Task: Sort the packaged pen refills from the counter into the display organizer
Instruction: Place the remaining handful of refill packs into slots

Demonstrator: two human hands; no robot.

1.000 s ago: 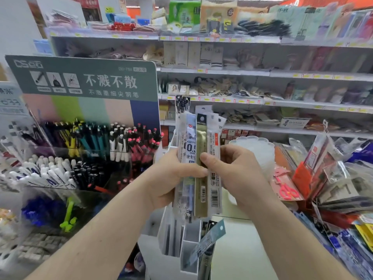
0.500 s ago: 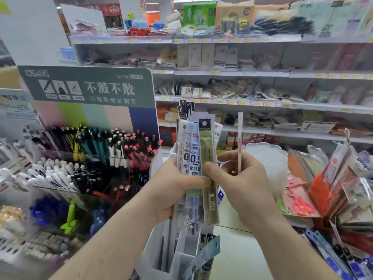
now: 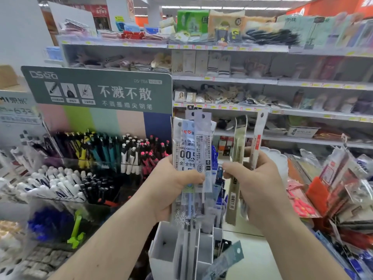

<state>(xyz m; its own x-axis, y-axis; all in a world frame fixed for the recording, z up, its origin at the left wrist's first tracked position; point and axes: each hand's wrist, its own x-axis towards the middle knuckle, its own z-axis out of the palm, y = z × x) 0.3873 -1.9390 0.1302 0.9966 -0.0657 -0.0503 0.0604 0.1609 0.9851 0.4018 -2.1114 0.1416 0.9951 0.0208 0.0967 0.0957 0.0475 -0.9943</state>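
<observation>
1. Far to the left of our left hand (image 3: 171, 190) we see the pen display (image 3: 96, 162), its rows of pens upright under a green sign (image 3: 96, 89).
2. Our left hand clasps a fanned bundle of refill packets (image 3: 191, 158), thumb pressed across their printed fronts, the packets standing upright.
3. Directly below that hand sits the white display organizer (image 3: 181, 257), with a few packets already upright in its compartments and one grey-blue packet (image 3: 224, 263) leaning out to the right.
4. Just right of the bundle, and apart from it, our right hand (image 3: 260, 186) pinches two packets: an olive packet (image 3: 236, 178) and a slim white packet with a red label (image 3: 257, 138).
5. Further right of that hand, hanging packaged goods (image 3: 333, 178) crowd a rack.
6. Behind both hands run the store shelves (image 3: 222, 79).
</observation>
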